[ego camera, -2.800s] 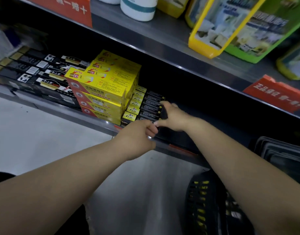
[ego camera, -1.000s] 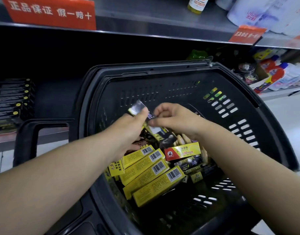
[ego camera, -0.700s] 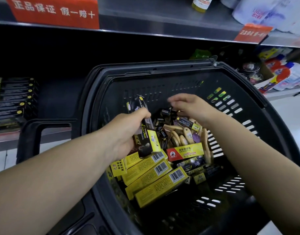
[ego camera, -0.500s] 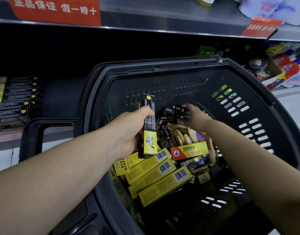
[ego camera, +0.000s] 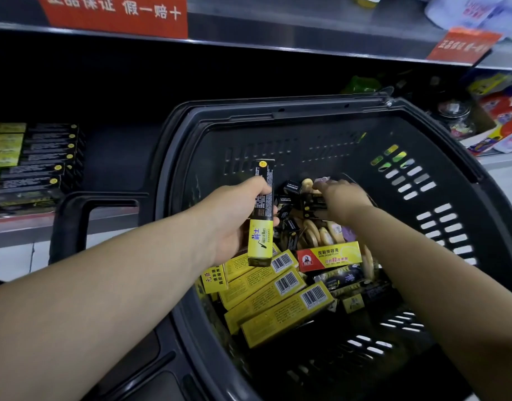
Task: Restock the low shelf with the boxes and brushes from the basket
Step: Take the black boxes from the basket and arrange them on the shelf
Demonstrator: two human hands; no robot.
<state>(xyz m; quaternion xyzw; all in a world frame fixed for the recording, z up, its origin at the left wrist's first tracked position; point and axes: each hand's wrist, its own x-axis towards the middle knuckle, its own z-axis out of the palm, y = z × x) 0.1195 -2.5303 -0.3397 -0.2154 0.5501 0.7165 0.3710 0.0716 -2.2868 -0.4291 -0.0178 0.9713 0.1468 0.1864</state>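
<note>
Right hand [ego camera: 343,198] is pushing deeper among the small black boxes [ego camera: 291,188], grip unclear, left hand [ego camera: 234,221] is gripping a black-and-yellow box [ego camera: 262,227], and the basket [ego camera: 278,140] is still holding plenty.

Black slotted shopping basket [ego camera: 440,157]: moulded plastic, matt. Long yellow boxes [ego camera: 286,316] inside: printed card, slight sheen. Grey shelf edge [ego camera: 306,30] at far: smooth metal.
</note>
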